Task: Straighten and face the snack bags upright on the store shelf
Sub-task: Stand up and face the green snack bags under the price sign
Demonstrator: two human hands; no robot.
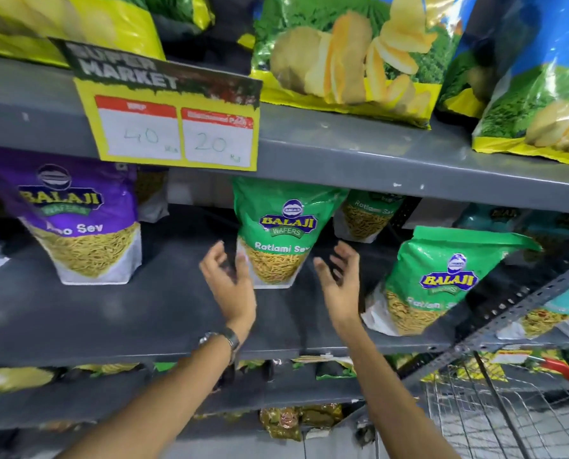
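Head view: a grey metal shelf [117, 313] is seen across the middle of the frame, with a further shelf board above it carrying large potato-chip bags [342, 58] in the upper centre and upper right. A yellow price tag [174, 127] marked 40 and 20 is hung from the upper board's edge at upper left of centre. At the centre of the frame a green Ratlami Sev bag [276, 226] is stood upright on the middle shelf, its label faced forward. The left hand [228, 286] is raised just left of this bag, fingers spread and curled, its grip released; whether the fingertips touch the bag's lower left edge cannot be told because of blur. A wristwatch [222, 339] is worn on that wrist. The right hand [341, 283] is held just right of the bag, apart from it, palm turned inward and grip released, with nothing grasped. At left a purple sev bag [84, 223] is stood upright. At right a second green bag [442, 279] is tilted leftward near the shelf's front edge. Another green bag [366, 213] is set behind, at the rear. A wire basket [495, 409] is seen at lower right.
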